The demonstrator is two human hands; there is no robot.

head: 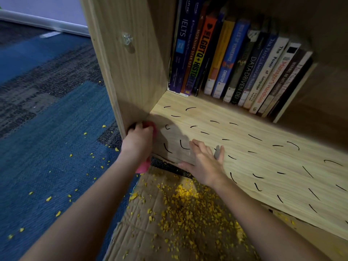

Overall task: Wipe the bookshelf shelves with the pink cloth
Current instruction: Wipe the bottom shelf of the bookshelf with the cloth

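One bunched pink cloth [143,166] gripped by left hand [138,137]; right hand [204,162] flat on shelf [263,129].

Pale wood-grain bookshelf [131,72], open at the front. Lowest visible shelf [244,157] flat, scattered all over with short black curved marks, shaded at its left end. Bright pink cloth [148,126] bunched tight at the front left corner of that shelf, pressed in where the upright side panel meets the shelf. Mostly hidden under the gripping left hand [139,136]; one fold showing beyond the knuckles, another end hanging over the shelf's front edge below the wrist.
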